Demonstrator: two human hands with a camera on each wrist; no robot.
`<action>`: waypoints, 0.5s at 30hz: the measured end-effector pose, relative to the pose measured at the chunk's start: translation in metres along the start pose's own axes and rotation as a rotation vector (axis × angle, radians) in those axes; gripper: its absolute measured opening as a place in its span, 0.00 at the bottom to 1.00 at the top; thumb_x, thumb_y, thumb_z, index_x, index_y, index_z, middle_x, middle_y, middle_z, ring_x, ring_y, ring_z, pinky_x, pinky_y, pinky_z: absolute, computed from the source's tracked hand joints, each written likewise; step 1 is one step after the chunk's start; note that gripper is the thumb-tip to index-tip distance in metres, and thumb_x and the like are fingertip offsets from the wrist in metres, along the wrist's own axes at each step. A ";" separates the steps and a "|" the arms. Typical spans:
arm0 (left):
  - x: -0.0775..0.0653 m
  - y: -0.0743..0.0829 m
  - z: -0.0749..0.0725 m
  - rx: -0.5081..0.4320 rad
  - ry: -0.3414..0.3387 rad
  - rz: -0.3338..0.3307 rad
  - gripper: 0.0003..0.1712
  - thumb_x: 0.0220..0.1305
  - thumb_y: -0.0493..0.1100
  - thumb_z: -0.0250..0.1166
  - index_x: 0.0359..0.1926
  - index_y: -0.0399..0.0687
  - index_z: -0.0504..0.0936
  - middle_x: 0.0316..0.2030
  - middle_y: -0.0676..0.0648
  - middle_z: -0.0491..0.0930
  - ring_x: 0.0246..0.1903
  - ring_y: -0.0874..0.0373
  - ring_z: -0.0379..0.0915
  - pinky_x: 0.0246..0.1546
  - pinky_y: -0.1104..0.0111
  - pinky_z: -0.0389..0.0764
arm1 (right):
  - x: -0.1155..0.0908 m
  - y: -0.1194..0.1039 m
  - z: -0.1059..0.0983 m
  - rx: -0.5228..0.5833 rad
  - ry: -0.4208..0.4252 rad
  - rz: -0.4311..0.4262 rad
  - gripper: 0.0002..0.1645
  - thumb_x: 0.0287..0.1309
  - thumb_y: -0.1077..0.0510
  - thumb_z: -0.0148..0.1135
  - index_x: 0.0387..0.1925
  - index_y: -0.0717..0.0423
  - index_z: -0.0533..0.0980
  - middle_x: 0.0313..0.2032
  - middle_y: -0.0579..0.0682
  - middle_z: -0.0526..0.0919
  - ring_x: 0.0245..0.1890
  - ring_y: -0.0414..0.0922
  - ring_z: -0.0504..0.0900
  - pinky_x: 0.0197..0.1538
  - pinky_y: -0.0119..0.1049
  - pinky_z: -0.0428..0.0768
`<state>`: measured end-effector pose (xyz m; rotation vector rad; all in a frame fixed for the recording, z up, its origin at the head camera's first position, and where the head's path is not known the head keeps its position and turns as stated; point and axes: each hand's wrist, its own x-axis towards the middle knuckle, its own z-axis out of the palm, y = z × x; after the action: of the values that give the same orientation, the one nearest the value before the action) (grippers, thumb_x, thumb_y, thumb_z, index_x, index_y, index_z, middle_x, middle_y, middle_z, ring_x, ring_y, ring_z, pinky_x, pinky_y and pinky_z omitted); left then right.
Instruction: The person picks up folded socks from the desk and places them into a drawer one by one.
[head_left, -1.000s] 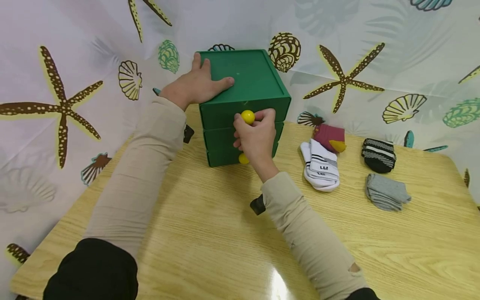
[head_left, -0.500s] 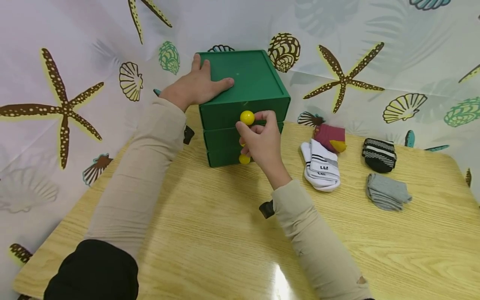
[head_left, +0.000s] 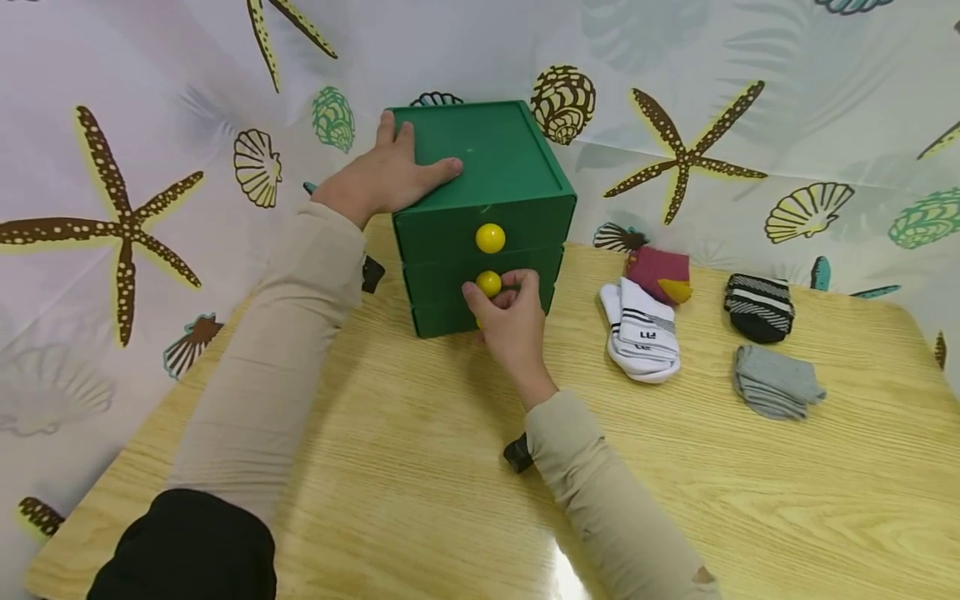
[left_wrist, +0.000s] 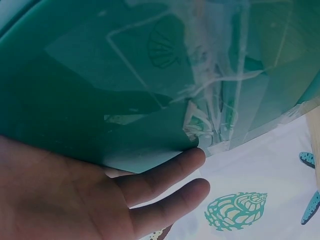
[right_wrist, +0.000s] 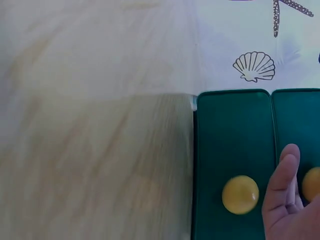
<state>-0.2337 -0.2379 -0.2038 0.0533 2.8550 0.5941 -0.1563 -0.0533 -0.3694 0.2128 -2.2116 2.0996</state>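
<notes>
A green three-drawer box [head_left: 487, 154] with yellow ball knobs stands at the back of the table, its drawers closed. My left hand [head_left: 390, 175] lies over its top left edge, fingers spread. In the left wrist view, fingers of this left hand [left_wrist: 145, 195] show below the taped green side. With thumb and index finger, my right hand [head_left: 517, 321] pinches the middle knob [head_left: 489, 283]. The top knob [head_left: 490, 238] is uncovered; the bottom one is mostly hidden. From the right wrist view, the right hand [right_wrist: 287, 200] is beside the bottom knob [right_wrist: 240, 195].
Right of the box lie folded socks: a maroon pair [head_left: 658, 273], a white pair [head_left: 641, 333], a black striped pair [head_left: 759, 308] and a grey pair [head_left: 776, 382]. A shell-and-starfish printed cloth [head_left: 465, 50] hangs behind the wooden table [head_left: 420, 467].
My right hand has left the top knob and moved down to the middle knob. The left hand stays on the box top; the drawers remain closed.
</notes>
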 end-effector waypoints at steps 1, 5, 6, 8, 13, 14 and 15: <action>0.000 0.000 0.000 0.000 0.002 0.002 0.58 0.71 0.76 0.38 0.77 0.43 0.20 0.74 0.43 0.08 0.74 0.32 0.43 0.69 0.43 0.57 | 0.000 0.001 0.002 0.017 0.008 0.006 0.27 0.64 0.49 0.70 0.50 0.55 0.63 0.28 0.54 0.76 0.23 0.68 0.77 0.31 0.57 0.84; 0.000 0.000 0.000 0.001 0.007 0.005 0.58 0.71 0.75 0.38 0.77 0.43 0.20 0.74 0.43 0.08 0.74 0.32 0.43 0.69 0.44 0.56 | 0.004 0.001 0.008 0.106 0.042 0.039 0.26 0.63 0.49 0.71 0.46 0.54 0.62 0.28 0.54 0.79 0.21 0.67 0.78 0.32 0.59 0.84; 0.000 0.000 0.000 0.001 0.010 0.007 0.58 0.71 0.75 0.38 0.77 0.43 0.20 0.74 0.43 0.09 0.75 0.32 0.42 0.69 0.44 0.56 | 0.004 0.001 0.009 0.124 0.050 0.045 0.26 0.63 0.50 0.71 0.45 0.54 0.62 0.28 0.54 0.80 0.19 0.64 0.79 0.30 0.56 0.85; 0.000 0.000 0.000 -0.003 0.013 0.010 0.58 0.71 0.75 0.39 0.77 0.43 0.20 0.74 0.42 0.09 0.75 0.33 0.42 0.70 0.44 0.56 | 0.007 0.002 0.011 0.155 0.065 0.053 0.24 0.63 0.52 0.71 0.43 0.54 0.63 0.26 0.55 0.81 0.15 0.57 0.78 0.26 0.49 0.85; 0.002 -0.001 0.001 -0.011 0.014 0.011 0.58 0.71 0.75 0.39 0.77 0.43 0.20 0.74 0.43 0.09 0.75 0.34 0.40 0.70 0.45 0.55 | 0.011 0.005 0.015 0.184 0.096 0.062 0.21 0.62 0.56 0.70 0.40 0.54 0.63 0.23 0.56 0.81 0.11 0.46 0.77 0.20 0.39 0.81; 0.002 -0.002 0.002 -0.011 0.013 0.011 0.58 0.71 0.75 0.39 0.77 0.43 0.20 0.74 0.43 0.09 0.75 0.34 0.40 0.70 0.45 0.55 | 0.011 0.006 0.016 0.178 0.102 0.064 0.21 0.61 0.56 0.70 0.40 0.54 0.63 0.23 0.56 0.81 0.11 0.46 0.77 0.20 0.39 0.81; 0.003 -0.002 0.002 -0.011 0.012 0.010 0.58 0.71 0.75 0.39 0.77 0.43 0.20 0.74 0.43 0.08 0.75 0.34 0.40 0.70 0.45 0.55 | 0.012 0.007 0.017 0.173 0.106 0.065 0.21 0.61 0.56 0.70 0.40 0.53 0.63 0.23 0.56 0.81 0.11 0.46 0.77 0.20 0.40 0.81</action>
<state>-0.2359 -0.2391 -0.2072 0.0626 2.8649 0.6142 -0.1684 -0.0704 -0.3750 0.0397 -2.0049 2.2806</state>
